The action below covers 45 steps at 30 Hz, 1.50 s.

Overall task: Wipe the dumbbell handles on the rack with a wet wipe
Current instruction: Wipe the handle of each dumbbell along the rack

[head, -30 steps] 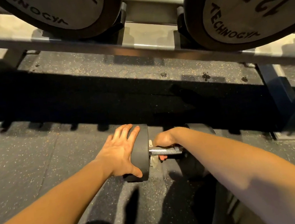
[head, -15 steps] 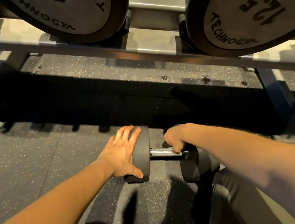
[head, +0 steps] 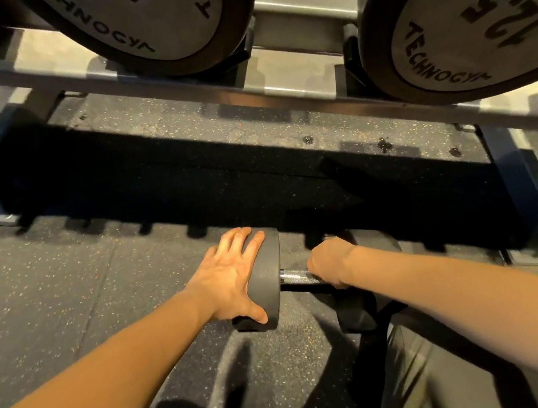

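Note:
A black dumbbell (head: 266, 283) lies on the speckled rubber floor in front of the rack. My left hand (head: 228, 278) presses flat against the outer face of its left head, fingers straight and thumb hooked under the rim. My right hand (head: 329, 262) is curled round the chrome handle (head: 293, 274) near the right head, which my forearm mostly hides. No wipe shows; whatever the fist holds is hidden.
The grey rack rail (head: 209, 87) crosses overhead, bearing two large Technogym dumbbells, one upper left (head: 144, 17) and one marked 125 upper right (head: 462, 17). A rack leg (head: 511, 166) stands at right, another at far left. My trouser leg (head: 432, 371) is at bottom right.
My right hand has slid along the handle toward the right head and turned over it. The left hand has stayed on the left head. The view dipped slightly.

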Available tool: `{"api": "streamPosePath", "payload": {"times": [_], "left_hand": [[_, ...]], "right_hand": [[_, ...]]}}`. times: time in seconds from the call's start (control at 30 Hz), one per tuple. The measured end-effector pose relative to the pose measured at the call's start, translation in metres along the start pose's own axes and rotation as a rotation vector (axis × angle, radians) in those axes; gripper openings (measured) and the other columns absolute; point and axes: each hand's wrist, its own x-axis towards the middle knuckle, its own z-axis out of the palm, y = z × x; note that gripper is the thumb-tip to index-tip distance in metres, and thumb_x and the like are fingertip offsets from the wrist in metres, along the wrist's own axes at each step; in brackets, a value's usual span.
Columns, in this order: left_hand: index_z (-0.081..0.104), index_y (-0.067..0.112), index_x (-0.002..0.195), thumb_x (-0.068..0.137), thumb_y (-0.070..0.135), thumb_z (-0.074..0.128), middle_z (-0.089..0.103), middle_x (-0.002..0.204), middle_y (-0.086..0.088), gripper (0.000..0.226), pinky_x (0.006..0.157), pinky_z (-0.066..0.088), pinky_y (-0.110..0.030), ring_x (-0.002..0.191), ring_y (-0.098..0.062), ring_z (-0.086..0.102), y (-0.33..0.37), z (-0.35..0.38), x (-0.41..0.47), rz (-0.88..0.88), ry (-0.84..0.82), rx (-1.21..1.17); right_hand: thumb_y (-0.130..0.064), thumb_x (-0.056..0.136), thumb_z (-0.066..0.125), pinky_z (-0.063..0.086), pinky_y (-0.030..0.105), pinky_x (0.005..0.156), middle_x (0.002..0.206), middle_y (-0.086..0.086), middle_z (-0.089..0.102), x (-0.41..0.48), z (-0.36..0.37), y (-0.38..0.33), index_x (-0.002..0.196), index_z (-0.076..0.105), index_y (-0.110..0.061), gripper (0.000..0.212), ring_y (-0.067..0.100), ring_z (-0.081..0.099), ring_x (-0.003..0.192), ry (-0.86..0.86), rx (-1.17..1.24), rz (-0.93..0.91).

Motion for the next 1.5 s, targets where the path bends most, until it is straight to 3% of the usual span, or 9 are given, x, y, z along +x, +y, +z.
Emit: {"api": "streamPosePath", "payload": {"times": [0.37,0.5,0.6,0.67,0.8,1.03,1.2,1.3,1.5], "left_hand": [[-0.011,0.024,0.162,0.058,0.078,0.078,-0.004,0.166,-0.002,0.147,0.127,0.016,-0.049,0.154,-0.026,-0.005,0.0,0.001,0.001,0.004,0.005,-0.01],[-0.01,0.024,0.162,0.056,0.079,0.077,-0.003,0.165,-0.003,0.148,0.126,0.018,-0.048,0.154,-0.026,-0.004,-0.001,0.004,0.003,0.002,0.013,-0.01],[-0.009,0.024,0.162,0.055,0.08,0.077,-0.002,0.165,-0.001,0.148,0.126,0.019,-0.048,0.153,-0.026,-0.003,-0.002,0.005,0.004,-0.002,0.017,-0.01],[-0.009,0.024,0.162,0.054,0.08,0.077,-0.002,0.165,-0.001,0.149,0.126,0.019,-0.048,0.154,-0.026,-0.003,-0.002,0.006,0.004,-0.001,0.023,-0.005],[-0.009,0.023,0.162,0.054,0.081,0.077,-0.002,0.166,-0.003,0.149,0.126,0.02,-0.05,0.155,-0.027,-0.004,0.0,0.006,0.001,-0.009,0.022,-0.001],[-0.008,0.024,0.162,0.052,0.082,0.077,-0.001,0.167,-0.005,0.15,0.125,0.022,-0.052,0.155,-0.028,-0.003,-0.002,0.008,0.004,-0.013,0.019,0.001],[-0.009,0.024,0.162,0.054,0.081,0.078,-0.003,0.167,-0.004,0.15,0.126,0.02,-0.051,0.155,-0.029,-0.004,-0.002,0.007,0.004,-0.018,0.002,0.013],[-0.009,0.023,0.162,0.056,0.079,0.079,-0.004,0.167,-0.003,0.149,0.126,0.018,-0.052,0.155,-0.03,-0.005,0.001,0.003,0.003,-0.024,-0.027,0.027],[-0.012,0.022,0.162,0.064,0.073,0.08,-0.01,0.17,-0.005,0.144,0.126,0.013,-0.054,0.157,-0.028,-0.01,0.006,-0.001,-0.002,-0.046,-0.048,0.033]], "right_hand": [[-0.008,0.097,0.056,0.052,0.039,0.082,0.096,0.008,0.064,0.028,-0.014,0.01,0.101,0.061,-0.008,0.007,0.025,0.061,0.088,-0.02,0.642,0.118],[-0.014,0.101,0.054,0.053,0.036,0.088,0.104,0.009,0.069,0.049,-0.019,-0.021,0.106,0.067,-0.008,0.015,0.023,0.065,0.1,0.134,1.127,0.215],[-0.018,0.1,0.053,0.048,0.034,0.075,0.096,0.011,0.07,0.051,-0.008,-0.045,0.079,0.061,-0.016,0.023,0.027,0.066,0.093,0.365,1.278,0.377],[-0.016,0.1,0.051,0.042,0.031,0.069,0.09,0.011,0.07,0.04,0.003,-0.059,0.073,0.055,-0.019,0.027,0.03,0.065,0.086,0.483,1.231,0.373],[-0.002,0.092,0.051,0.047,0.035,0.066,0.09,0.009,0.072,0.019,0.025,-0.068,0.098,0.066,-0.017,0.022,0.033,0.067,0.085,0.63,0.999,0.245],[-0.012,0.094,0.059,0.051,0.037,0.084,0.106,0.006,0.066,0.004,0.034,-0.061,0.113,0.066,-0.018,0.021,0.027,0.061,0.101,0.731,0.863,0.105],[-0.034,0.095,0.064,0.042,0.039,0.094,0.12,0.006,0.063,0.027,0.023,-0.038,0.121,0.066,-0.017,0.031,0.028,0.053,0.112,0.474,0.485,0.055],[-0.024,0.097,0.061,0.048,0.041,0.091,0.115,0.01,0.065,0.021,0.008,-0.032,0.112,0.069,-0.011,0.022,0.03,0.058,0.109,0.387,0.227,0.016],[-0.004,0.092,0.06,0.057,0.046,0.088,0.112,0.012,0.067,0.013,-0.001,-0.043,0.11,0.071,-0.008,0.021,0.036,0.066,0.104,0.275,0.328,0.16]]}}
